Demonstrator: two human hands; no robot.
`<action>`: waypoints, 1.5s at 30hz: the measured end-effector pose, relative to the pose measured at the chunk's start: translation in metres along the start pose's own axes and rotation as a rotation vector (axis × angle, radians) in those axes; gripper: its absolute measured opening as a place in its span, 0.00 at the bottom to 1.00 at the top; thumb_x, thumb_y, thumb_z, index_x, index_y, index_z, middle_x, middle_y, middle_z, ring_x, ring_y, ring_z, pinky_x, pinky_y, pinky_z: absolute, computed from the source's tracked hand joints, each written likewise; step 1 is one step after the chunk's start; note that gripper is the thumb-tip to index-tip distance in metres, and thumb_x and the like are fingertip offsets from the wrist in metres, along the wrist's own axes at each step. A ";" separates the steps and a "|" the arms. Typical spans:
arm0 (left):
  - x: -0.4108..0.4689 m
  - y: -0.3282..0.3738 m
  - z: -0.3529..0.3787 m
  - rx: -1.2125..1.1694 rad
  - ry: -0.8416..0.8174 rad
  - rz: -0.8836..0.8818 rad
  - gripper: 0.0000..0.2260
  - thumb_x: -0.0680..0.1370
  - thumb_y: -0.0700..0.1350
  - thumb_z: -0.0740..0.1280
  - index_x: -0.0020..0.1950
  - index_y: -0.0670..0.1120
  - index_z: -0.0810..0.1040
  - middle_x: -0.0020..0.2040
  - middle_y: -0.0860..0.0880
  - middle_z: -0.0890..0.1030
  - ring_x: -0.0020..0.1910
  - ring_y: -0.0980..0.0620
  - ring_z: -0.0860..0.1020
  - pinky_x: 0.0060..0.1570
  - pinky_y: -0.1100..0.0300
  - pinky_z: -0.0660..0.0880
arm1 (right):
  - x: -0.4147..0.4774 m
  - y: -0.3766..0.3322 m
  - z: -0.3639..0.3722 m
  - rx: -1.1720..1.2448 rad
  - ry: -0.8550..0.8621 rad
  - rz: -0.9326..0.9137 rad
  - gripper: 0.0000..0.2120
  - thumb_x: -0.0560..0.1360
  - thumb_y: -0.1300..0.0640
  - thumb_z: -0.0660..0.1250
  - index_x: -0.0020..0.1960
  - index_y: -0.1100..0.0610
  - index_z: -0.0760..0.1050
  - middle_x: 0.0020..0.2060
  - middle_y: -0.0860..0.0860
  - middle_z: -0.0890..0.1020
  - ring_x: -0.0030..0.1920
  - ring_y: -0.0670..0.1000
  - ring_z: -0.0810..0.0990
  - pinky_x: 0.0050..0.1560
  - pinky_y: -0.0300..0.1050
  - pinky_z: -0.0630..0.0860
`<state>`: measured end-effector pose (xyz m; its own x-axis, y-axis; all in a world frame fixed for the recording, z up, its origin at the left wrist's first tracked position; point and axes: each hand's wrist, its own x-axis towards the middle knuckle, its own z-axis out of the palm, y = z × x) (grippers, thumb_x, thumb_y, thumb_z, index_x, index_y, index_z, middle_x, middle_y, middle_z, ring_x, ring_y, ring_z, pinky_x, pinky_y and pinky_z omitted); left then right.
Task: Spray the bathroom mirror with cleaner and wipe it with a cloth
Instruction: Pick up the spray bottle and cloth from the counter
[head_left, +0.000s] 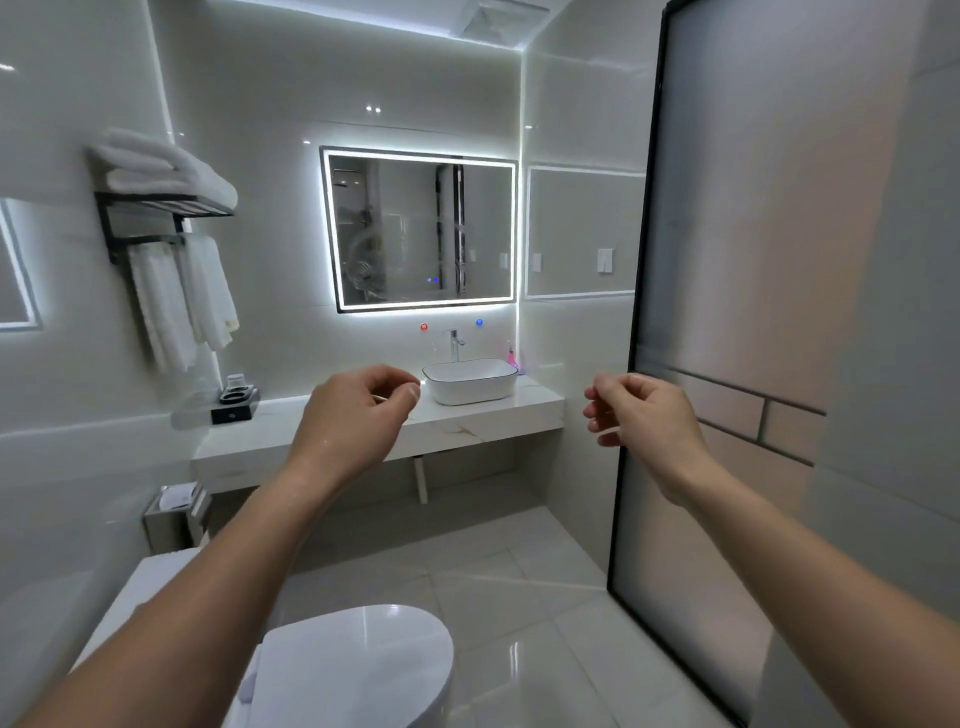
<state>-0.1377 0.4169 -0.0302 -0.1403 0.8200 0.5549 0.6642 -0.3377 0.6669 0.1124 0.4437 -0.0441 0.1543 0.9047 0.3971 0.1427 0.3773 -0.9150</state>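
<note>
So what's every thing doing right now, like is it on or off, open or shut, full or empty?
Mirror: edge light on, hung on the wall.
Left hand: empty, fingers loosely curled.
Right hand: empty, fingers loosely curled.
Tap: no water seen running.
Basin: standing on the counter.
Toilet lid: down.
Towels: folded on the rack, more hanging below.
Glass screen: frosted, upright.

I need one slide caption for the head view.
Two empty hands, left hand and right hand, before the LED-framed rectangular mirror.
</note>
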 end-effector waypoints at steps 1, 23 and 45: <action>0.009 -0.005 0.007 -0.001 -0.004 -0.003 0.06 0.77 0.47 0.64 0.45 0.54 0.80 0.40 0.55 0.82 0.45 0.53 0.81 0.47 0.57 0.77 | 0.011 0.007 0.001 -0.010 -0.010 -0.006 0.12 0.75 0.54 0.62 0.36 0.56 0.78 0.30 0.50 0.80 0.27 0.44 0.77 0.30 0.37 0.74; 0.278 -0.107 0.242 -0.051 -0.035 -0.024 0.06 0.78 0.44 0.64 0.47 0.50 0.81 0.41 0.55 0.82 0.42 0.55 0.81 0.43 0.60 0.75 | 0.327 0.194 0.016 0.031 0.006 0.068 0.13 0.75 0.56 0.62 0.34 0.57 0.78 0.29 0.52 0.80 0.30 0.48 0.77 0.32 0.41 0.75; 0.629 -0.288 0.426 -0.074 -0.067 -0.077 0.09 0.77 0.45 0.63 0.50 0.47 0.83 0.43 0.53 0.82 0.45 0.54 0.81 0.46 0.64 0.73 | 0.716 0.351 0.159 -0.035 -0.076 0.020 0.03 0.74 0.53 0.65 0.42 0.51 0.77 0.37 0.51 0.82 0.35 0.49 0.80 0.33 0.41 0.76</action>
<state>-0.1041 1.2267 -0.0856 -0.1373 0.8730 0.4679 0.5974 -0.3038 0.7421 0.1174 1.2552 -0.0928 0.0832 0.9248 0.3714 0.1744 0.3534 -0.9191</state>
